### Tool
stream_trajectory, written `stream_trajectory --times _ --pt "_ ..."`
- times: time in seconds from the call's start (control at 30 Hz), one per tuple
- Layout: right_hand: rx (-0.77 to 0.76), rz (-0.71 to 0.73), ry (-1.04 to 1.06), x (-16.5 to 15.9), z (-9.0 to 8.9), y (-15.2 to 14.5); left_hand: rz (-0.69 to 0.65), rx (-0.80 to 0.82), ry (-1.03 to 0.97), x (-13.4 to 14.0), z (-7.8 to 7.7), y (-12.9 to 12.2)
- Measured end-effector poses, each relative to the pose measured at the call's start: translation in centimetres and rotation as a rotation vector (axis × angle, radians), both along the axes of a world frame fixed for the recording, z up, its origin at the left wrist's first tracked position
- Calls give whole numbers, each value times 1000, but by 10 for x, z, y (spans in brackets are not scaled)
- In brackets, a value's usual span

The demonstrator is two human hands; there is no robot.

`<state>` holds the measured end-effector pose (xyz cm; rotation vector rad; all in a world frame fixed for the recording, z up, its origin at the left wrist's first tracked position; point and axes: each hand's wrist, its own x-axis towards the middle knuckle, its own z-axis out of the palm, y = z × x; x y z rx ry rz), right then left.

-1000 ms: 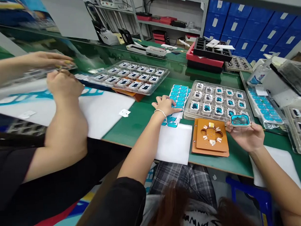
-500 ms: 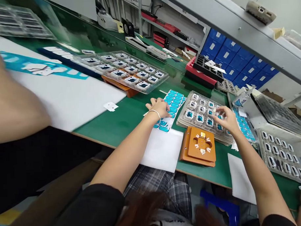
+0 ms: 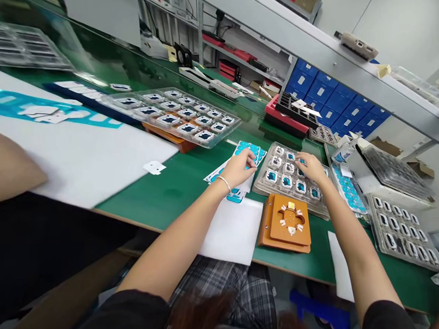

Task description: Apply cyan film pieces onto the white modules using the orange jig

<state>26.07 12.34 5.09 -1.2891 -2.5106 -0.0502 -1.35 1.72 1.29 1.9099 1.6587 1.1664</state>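
My left hand (image 3: 240, 169), wearing a white band at the wrist, is over sheets of blue stickers (image 3: 248, 148). Its thumb and fingers are drawn together; what they pinch, if anything, is too small to make out. My right hand (image 3: 311, 168) reaches over a clear plastic tray (image 3: 260, 186) of small white frame-shaped parts, some with blue centres. Its fingertips are closed at a part in the tray's back row, and I cannot see what is between them. An orange fixture block (image 3: 289, 224) with a shaped recess stands in front of the tray.
Another filled tray (image 3: 189, 113) rests on an orange block at the back left. White sheeting (image 3: 82, 155) and a co-worker's arm (image 3: 14, 162) are at the left. More part trays (image 3: 401, 225), a bottle (image 3: 343, 151) and blue bins (image 3: 321, 91) are at the right.
My left hand has lifted slightly off the sticker sheet, and its fingers have drawn together. My right hand has shifted toward the tray's back row. The co-worker's arm has drawn back left.
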Motion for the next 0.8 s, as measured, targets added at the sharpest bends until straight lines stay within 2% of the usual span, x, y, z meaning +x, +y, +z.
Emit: stream_trajectory --times 0.13,0.23,0.3,0.33,0.47,0.53,0.6,0.7,0.8 --pt "-52 125 8 4 -4 -32 -138 194 -68 18 11 -19" --pt "-107 163 36 -2 -11 -47 -431 346 -58 34 10 -33" --pt "-125 146 93 -6 -14 -47 -645 421 -3 43 6 -39" --pt "-133 134 131 -8 -15 -45 -709 430 43 47 4 -42" --pt "-160 88 338 -3 -8 -35 -779 369 242 59 -1 -48" --pt "-166 79 449 5 -1 -40 -805 354 290 62 -3 -50" --pt "-165 88 541 17 5 -58 -807 347 306 64 -3 -51" --pt "-180 103 623 34 5 -99 -856 338 297 66 -4 -54" --pt "-323 145 663 47 -3 -141 -930 330 297 65 -5 -58"
